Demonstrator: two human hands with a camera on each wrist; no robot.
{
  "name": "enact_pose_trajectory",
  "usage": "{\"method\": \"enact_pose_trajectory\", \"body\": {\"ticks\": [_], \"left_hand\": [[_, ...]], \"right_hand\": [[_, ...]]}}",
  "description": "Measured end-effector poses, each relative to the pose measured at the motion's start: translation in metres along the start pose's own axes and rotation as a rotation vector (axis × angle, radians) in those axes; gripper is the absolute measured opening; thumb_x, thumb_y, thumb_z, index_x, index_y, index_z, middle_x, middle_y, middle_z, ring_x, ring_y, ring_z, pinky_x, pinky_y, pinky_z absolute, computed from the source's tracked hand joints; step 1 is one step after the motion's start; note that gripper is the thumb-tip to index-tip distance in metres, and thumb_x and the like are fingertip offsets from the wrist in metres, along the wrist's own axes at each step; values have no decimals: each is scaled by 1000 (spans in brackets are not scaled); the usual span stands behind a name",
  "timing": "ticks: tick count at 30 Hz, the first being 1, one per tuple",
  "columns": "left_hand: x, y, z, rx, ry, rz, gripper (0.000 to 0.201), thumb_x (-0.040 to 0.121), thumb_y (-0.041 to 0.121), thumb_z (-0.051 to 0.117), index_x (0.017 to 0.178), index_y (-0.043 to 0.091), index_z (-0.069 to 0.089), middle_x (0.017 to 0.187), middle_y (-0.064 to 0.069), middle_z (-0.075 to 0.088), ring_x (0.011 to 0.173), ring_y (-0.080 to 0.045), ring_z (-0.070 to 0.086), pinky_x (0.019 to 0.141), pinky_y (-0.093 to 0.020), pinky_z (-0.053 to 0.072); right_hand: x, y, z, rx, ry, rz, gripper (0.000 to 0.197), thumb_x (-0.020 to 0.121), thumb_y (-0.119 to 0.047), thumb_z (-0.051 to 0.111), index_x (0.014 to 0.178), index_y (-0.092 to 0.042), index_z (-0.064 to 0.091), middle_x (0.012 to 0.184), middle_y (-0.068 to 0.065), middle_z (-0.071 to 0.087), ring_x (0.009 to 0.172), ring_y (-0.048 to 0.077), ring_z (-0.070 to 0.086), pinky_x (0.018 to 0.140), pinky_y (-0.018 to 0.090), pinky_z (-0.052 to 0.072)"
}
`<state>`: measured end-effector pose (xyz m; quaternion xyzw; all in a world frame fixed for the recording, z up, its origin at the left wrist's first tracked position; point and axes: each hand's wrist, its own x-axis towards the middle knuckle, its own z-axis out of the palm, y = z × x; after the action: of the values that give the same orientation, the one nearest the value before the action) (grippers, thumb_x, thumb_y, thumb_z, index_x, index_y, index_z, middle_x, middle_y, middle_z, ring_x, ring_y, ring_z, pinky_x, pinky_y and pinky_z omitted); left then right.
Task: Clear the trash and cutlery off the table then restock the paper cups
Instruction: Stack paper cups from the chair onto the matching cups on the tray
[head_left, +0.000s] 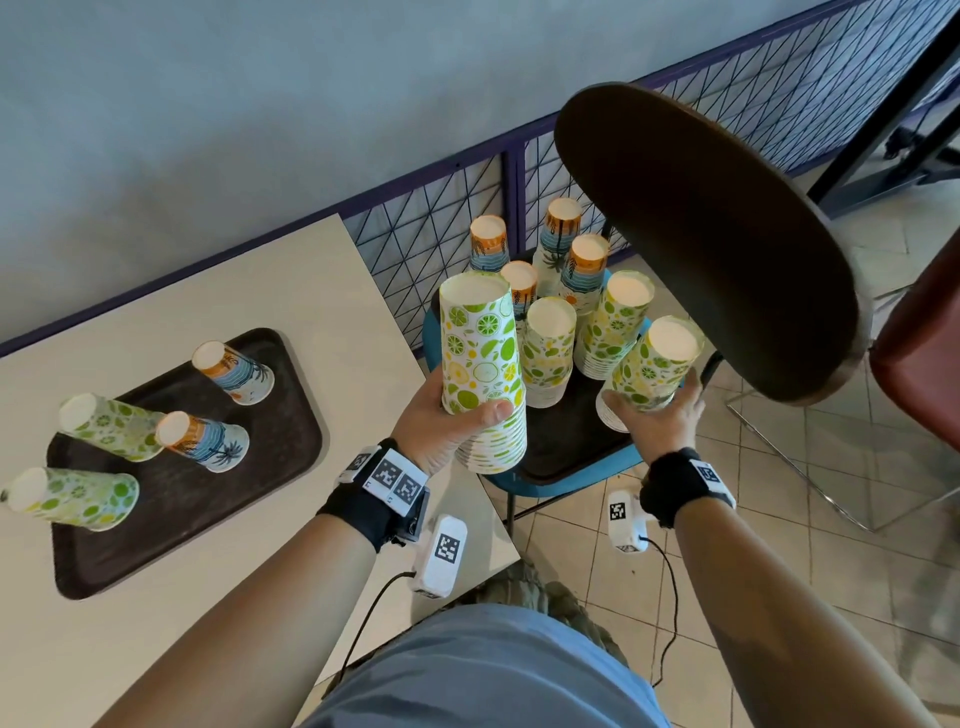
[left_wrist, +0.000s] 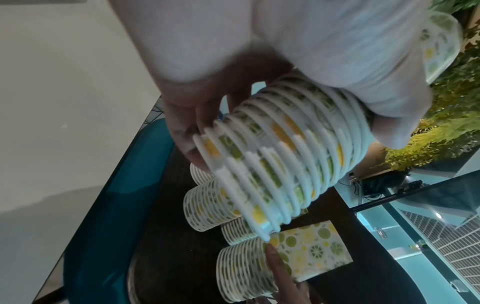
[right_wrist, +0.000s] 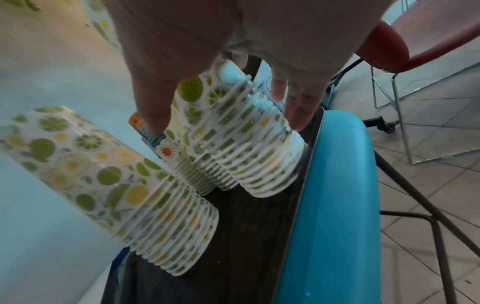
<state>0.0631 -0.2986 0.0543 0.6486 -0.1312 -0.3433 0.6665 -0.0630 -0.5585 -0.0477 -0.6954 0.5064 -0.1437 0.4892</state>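
My left hand (head_left: 462, 410) grips a tall stack of lime-print paper cups (head_left: 480, 364), upside down and lifted just off the table's right edge; the left wrist view shows the stack's rims (left_wrist: 280, 164) under my palm. My right hand (head_left: 654, 405) is wrapped round the lower part of a second lime-print stack (head_left: 649, 364) at the front right of a dark tray (head_left: 571, 441) on a blue chair (head_left: 587, 473). In the right wrist view my thumb and fingers flank that stack (right_wrist: 246, 148). Several more lime and palm-print stacks stand behind.
A brown tray (head_left: 291, 467) on the beige table (head_left: 322, 291) carries several upside-down cups, two lime (head_left: 109, 426) and two palm-print (head_left: 234, 374). The chair's dark backrest (head_left: 701, 234) overhangs the stacks. A wire fence (head_left: 441, 218) runs behind; a red chair (head_left: 924, 364) stands right.
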Motion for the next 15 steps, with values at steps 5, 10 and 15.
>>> {"method": "enact_pose_trajectory", "body": {"ticks": [5, 10, 15], "left_hand": [[-4, -1, 1, 24, 5, -12, 72, 64, 33, 89, 130, 20, 64, 125, -6, 77, 118, -25, 73, 100, -46, 58], [-8, -1, 0, 38, 17, -8, 69, 65, 32, 89, 128, 21, 65, 122, -5, 77, 117, -25, 73, 102, -48, 58], [-10, -3, -3, 47, 36, -26, 76, 63, 36, 91, 132, 19, 63, 124, -4, 77, 118, -25, 72, 105, -54, 55]], "right_hand": [[10, 1, 7, -25, -39, -1, 103, 61, -64, 83, 144, -27, 34, 143, 2, 53, 130, 28, 53, 108, 47, 46], [9, -4, 10, -78, -36, -29, 88, 73, -48, 84, 143, -26, 36, 138, 5, 57, 122, 32, 59, 96, 38, 47], [2, -16, 12, -202, -55, -86, 89, 73, -46, 81, 146, -28, 34, 140, 11, 43, 123, 32, 49, 102, 41, 42]]}}
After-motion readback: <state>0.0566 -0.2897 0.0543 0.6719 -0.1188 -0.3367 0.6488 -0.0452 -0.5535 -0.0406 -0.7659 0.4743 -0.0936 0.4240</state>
